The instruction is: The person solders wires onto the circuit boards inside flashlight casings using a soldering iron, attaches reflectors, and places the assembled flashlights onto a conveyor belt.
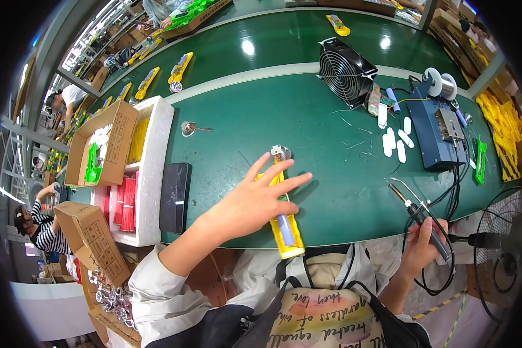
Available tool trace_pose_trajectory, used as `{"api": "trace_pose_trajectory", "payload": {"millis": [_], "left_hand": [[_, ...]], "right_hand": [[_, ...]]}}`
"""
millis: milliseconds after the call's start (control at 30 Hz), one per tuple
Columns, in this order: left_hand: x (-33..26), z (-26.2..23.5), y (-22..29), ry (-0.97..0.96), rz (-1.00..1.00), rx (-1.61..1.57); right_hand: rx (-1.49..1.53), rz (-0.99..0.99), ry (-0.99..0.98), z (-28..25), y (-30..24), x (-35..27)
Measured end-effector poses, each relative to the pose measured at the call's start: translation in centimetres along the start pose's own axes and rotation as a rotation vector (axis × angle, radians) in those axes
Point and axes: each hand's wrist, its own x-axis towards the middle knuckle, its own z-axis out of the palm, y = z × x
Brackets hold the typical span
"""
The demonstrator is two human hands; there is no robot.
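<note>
My left hand (243,211) lies over a yellow plastic housing (296,248) at the bench's near edge, fingers spread apart and touching its upper part. A blue cylindrical battery cell (285,229) sits in the housing's lower half. Past my fingertips is a small round silvery lamp piece (285,154); the part between is covered by my hand. At the right, my right hand (420,246) is closed round the handle of a soldering iron (413,210) with a thin curved metal tube at its tip. The tip points up-left, apart from the housing.
A blue machine (435,133) with a solder wire spool (445,86) stands at the right, near several white oval pads (401,152). Behind is a black fan (347,74). Left are a black flat slab (175,197) and a white foam box (152,220). Yellow housings (181,66) lie beyond.
</note>
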Motion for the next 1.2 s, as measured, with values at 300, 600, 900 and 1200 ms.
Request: {"api": "trace_pose_trajectory", "payload": {"millis": [300, 600, 900, 1200], "left_hand": [[-3.7, 4.7, 5.3, 0.676, -0.924, -0.646], [-3.1, 5.6, 5.7, 0.571, -0.900, -0.489], [-5.7, 4.8, 3.5, 0.631, -0.655, -0.545], [-4.3, 6.6, 3.7, 0.838, -0.692, -0.537]], "right_hand": [[-0.082, 0.016, -0.087, 0.4, 1.0, -0.1], [-0.065, 0.042, -0.091, 1.1, 0.3, -0.6], [-0.101, -0.161, -0.091, 0.8, -1.6, -1.0], [-0.074, -0.115, -0.370, 4.7, -2.6, -0.8]]}}
